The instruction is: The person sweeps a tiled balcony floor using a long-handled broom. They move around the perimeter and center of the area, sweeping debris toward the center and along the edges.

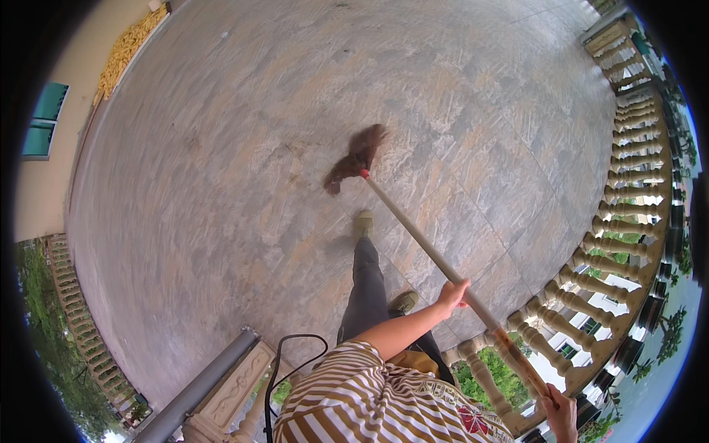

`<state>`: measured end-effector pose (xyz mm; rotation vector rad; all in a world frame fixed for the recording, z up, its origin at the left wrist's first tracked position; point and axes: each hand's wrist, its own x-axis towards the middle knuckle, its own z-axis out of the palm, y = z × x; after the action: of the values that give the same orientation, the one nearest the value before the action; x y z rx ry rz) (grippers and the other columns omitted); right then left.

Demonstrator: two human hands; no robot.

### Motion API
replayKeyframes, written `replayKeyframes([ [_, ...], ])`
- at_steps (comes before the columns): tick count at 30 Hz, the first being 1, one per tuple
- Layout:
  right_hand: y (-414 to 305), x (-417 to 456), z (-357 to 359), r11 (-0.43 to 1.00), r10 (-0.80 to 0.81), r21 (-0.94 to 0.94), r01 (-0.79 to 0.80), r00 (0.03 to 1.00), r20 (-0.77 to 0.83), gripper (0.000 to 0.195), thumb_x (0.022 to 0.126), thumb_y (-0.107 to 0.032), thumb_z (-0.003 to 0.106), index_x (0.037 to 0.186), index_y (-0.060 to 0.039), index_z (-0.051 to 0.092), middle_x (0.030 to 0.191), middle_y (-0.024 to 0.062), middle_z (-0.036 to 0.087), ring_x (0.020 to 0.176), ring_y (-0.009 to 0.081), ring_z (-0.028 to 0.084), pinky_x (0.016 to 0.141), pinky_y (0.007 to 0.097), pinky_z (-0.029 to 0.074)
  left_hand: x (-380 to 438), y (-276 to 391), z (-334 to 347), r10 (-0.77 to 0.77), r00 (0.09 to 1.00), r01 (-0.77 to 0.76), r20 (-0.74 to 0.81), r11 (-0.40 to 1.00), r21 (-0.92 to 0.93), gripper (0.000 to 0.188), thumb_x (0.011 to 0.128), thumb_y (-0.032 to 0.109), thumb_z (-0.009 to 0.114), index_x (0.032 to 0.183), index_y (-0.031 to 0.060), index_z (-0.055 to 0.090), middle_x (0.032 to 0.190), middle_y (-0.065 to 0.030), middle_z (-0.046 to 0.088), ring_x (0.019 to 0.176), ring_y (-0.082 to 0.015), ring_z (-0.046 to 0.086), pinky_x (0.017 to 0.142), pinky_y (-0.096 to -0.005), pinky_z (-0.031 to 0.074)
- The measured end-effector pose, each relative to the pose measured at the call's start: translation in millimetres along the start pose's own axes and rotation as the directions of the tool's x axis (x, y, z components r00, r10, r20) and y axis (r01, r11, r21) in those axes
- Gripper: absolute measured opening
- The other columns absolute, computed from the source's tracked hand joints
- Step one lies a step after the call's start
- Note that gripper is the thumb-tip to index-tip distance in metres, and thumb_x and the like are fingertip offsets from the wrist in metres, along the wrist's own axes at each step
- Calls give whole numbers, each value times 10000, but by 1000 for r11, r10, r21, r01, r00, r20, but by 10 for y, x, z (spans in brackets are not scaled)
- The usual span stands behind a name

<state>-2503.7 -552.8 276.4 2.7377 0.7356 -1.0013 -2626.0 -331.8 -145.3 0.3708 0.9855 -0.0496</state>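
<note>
A broom or mop with a dark brown head, a red socket and a long pale handle reaches diagonally across the tiled floor. Its head is blurred and lies at the floor beyond my forward foot. My left hand grips the middle of the handle. Near the handle's brown, worn-looking upper end, my right hand is closed around it, at the lower right of the view.
A balustrade curves along the right, with potted plants outside it. Corn cobs lie along the wall at upper left. A grey pipe and a carved stone post stand at lower left, beside a black cable.
</note>
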Motion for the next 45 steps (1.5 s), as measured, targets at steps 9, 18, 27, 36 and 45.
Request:
replayKeyframes([
  [9,-4350,2465,1439,803,-593,76,591,805,-5,377,958,-297,638,1304,-158,583,779,196,687,686,407,670,601,504,519,414,4581,-3908,374,697,-472,-611,882,1,384,962,275,603,1134,-56,510,930,-151,624,725,-266,681,605,-423,605],
  [18,-1739,2050,115,920,-332,-186,345,938,100,239,879,-319,674,887,-107,565,675,167,662,609,410,649,572,528,506,-67,2980,-1587,40,995,-55,-92,984,-170,328,968,400,602,1080,103,519,980,-72,713,889,-195,699,777,-442,569],
  [27,-2250,2116,95,961,-218,-127,246,955,202,248,873,-317,690,962,-100,610,694,186,665,574,382,648,536,488,507,500,2718,-1747,83,938,-163,-337,962,-217,281,904,309,618,911,28,618,733,-98,674,579,-197,671,456,-329,510],
  [36,-4412,3788,607,726,-687,143,673,721,92,305,930,-349,662,1040,-91,542,731,184,681,634,408,664,554,512,521,550,5131,-4034,353,692,-252,-630,936,247,394,949,359,621,1036,-23,579,859,-131,677,747,-259,692,687,-409,577],
  [45,990,3566,-693,902,-175,-419,104,975,-134,190,703,-225,741,693,-109,591,603,157,630,596,408,633,601,525,517,1409,2302,996,-67,998,56,-19,934,-352,277,968,332,600,1034,63,590,1016,-91,707,1006,-273,702,928,-427,534],
])
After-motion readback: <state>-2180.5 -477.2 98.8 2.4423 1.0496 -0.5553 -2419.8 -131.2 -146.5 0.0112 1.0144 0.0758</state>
